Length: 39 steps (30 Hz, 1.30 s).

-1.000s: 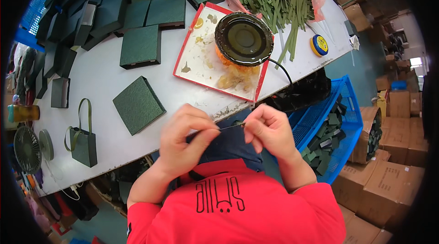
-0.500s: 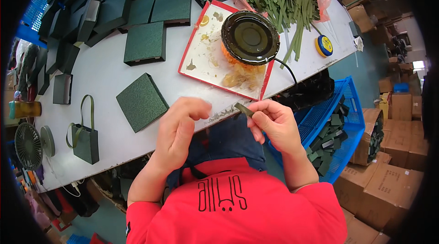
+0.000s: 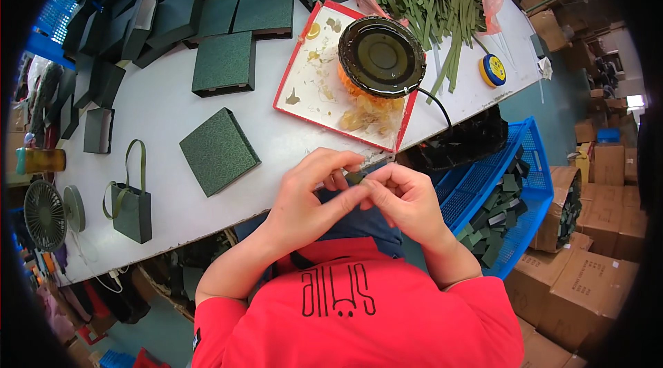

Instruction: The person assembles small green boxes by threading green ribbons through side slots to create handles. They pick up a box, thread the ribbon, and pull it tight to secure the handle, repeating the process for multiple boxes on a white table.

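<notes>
Just past the table's front edge, my left hand (image 3: 312, 192) and my right hand (image 3: 407, 201) meet. Between their fingertips is a short green ribbon piece (image 3: 355, 177), mostly covered by the fingers. Both hands pinch at it. Left of them on the table lies a flat square dark green box (image 3: 219, 151). Beyond the hands, a round black pot (image 3: 382, 56) of dark shiny liquid stands on a white board with a red rim (image 3: 334, 127), smeared with amber residue.
Dark green boxes (image 3: 222, 63) crowd the far left. A small green bag-shaped box with ribbon handles (image 3: 132, 215) stands near a fan (image 3: 45, 212). Green ribbons spill from a pink plastic bag (image 3: 492, 3). A yellow-blue round tape measure (image 3: 492, 70) and blue crate (image 3: 532, 185) are right.
My left hand has moved right and now meets the right hand at the green ribbon piece. The right hand has shifted slightly left and down, with the piece still in its fingers.
</notes>
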Tool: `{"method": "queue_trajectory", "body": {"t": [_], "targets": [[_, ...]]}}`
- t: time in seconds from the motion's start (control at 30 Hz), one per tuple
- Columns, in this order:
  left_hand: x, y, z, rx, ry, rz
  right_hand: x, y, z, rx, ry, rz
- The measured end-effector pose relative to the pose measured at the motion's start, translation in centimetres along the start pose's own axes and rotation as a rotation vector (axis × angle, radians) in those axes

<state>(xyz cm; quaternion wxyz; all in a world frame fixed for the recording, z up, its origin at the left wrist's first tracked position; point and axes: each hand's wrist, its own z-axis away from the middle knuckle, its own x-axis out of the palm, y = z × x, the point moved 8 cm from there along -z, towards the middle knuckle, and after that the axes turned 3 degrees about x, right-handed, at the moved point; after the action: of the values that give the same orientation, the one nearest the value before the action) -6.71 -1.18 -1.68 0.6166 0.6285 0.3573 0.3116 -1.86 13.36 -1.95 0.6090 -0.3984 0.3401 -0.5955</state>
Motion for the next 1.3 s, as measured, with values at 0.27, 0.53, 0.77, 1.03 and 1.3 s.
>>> {"method": "queue_trajectory", "body": {"t": [0.27,0.53,0.77,1.03,1.3], "targets": [[-0.5,1.5,1.8,0.191,0.031,-0.011,2.7,-0.1,-0.4,0.037,-0.001,-0.027],[-6.5,1.3,8.3,0.162,0.407,0.358,8.5,-0.8,-0.1,-0.222,-0.038,-0.047],[-12.1,1.3,16.5,0.113,0.618,0.397,12.2,-2.8,0.3,-0.294,-0.188,0.128],[-9.9,4.2,18.4,0.183,0.514,0.198,18.6,-3.2,2.5,-0.41,-0.383,0.212],[-9.4,7.5,21.2,0.438,0.541,-0.03,19.9,-1.9,3.7,-0.38,-0.442,0.279]]}}
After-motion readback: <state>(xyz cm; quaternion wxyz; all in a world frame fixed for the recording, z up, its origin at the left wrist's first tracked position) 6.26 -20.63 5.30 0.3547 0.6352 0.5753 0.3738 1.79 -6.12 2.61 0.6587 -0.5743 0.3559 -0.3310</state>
